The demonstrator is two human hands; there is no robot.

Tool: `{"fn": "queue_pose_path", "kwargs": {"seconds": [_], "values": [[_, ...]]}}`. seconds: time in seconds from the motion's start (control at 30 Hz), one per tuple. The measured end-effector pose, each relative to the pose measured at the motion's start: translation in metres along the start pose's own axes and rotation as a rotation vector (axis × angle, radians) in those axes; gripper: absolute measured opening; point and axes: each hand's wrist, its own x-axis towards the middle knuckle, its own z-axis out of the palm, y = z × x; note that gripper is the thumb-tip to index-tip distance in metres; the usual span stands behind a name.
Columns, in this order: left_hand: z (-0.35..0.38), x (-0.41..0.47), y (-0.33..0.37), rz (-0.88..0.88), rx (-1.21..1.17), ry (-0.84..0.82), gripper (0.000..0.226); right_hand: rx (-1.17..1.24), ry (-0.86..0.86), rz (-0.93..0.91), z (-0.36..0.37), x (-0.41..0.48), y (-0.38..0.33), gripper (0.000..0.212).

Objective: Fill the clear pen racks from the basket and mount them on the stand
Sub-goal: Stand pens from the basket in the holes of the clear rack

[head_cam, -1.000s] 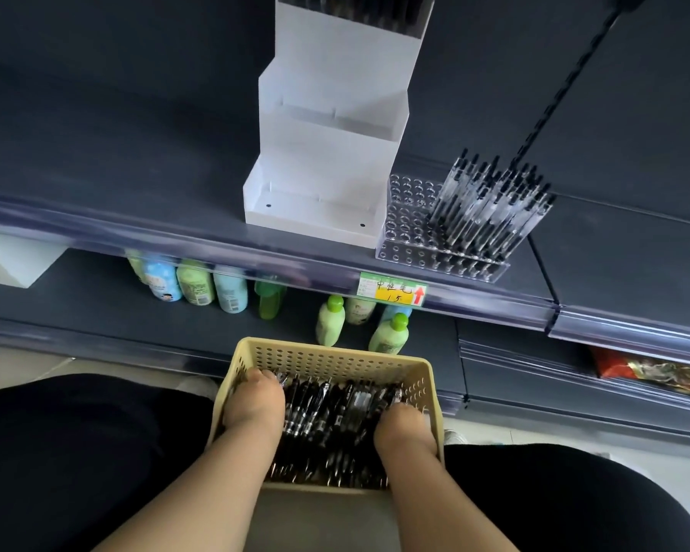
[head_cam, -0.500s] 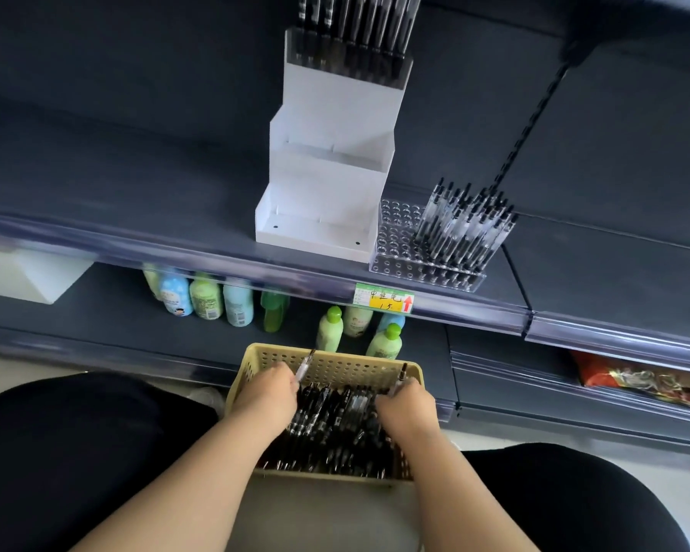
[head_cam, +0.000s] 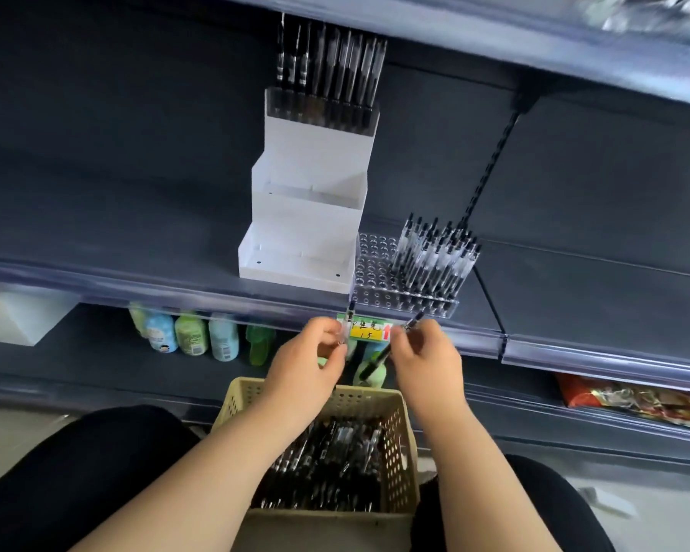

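The pens are slim, with clear barrels showing a dark refill inside and black ends. A heap of them is lying loose in the beige perforated basket [head_cam: 405, 440], which is sitting on the person's lap, well below the white stand [head_cam: 307, 229].

Two pens are being held up in the air, below the stand's front edge and above the basket. The left hand [head_cam: 307, 356] is pinching one pen [head_cam: 350, 314] between thumb and curled fingers; it is standing nearly upright, its black top poking out above the fingertips while the rest is hiding behind them. The right hand [head_cam: 427, 356] is gripping a second pen [head_cam: 375, 364] in curled fingers; this one is slanting, its dark grip end sticking out below and left of the fingers and its other end showing just above the knuckles.

Just to the right of the stand, touching its base, a clear rack [head_cam: 373, 264] is lying on the shelf. Upright pens [head_cam: 435, 260] are filling its right part, and the holes nearest the stand are showing bare. On the stand's top step another rack of pens [head_cam: 323, 109] is sitting in place; the two lower steps are holding no rack.

A yellow and green price label [head_cam: 365, 330] is showing between the two hands, below the stand, and pastel bottles [head_cam: 192, 334] are standing on the shelf below and left of it.
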Motion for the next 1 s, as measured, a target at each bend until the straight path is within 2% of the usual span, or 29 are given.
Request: {"fn": "queue_pose_path", "kwargs": {"seconds": [0.07,0.17,0.33,0.47,0.6,1.0], "values": [[-0.001,0.013,0.007,0.016,-0.072,0.021,0.023,0.071,0.052,-0.060,-0.014,0.014,-0.012,0.009],[0.000,0.038,0.015,0.009,-0.162,0.048,0.022,0.098,0.113,-0.142,-0.032,0.039,-0.030,0.020],[0.003,0.090,0.032,0.111,-0.164,0.078,0.018,0.070,0.194,-0.238,-0.047,0.095,-0.058,0.011],[0.004,0.130,0.045,0.196,-0.150,0.113,0.016,-0.055,0.188,-0.298,-0.046,0.134,-0.068,0.014],[0.000,0.158,0.051,0.231,-0.118,0.161,0.015,-0.172,0.177,-0.337,-0.040,0.151,-0.059,0.005],[0.002,0.162,0.056,0.148,-0.166,0.141,0.015,-0.292,0.165,-0.336,-0.029,0.160,-0.044,0.012]]}}
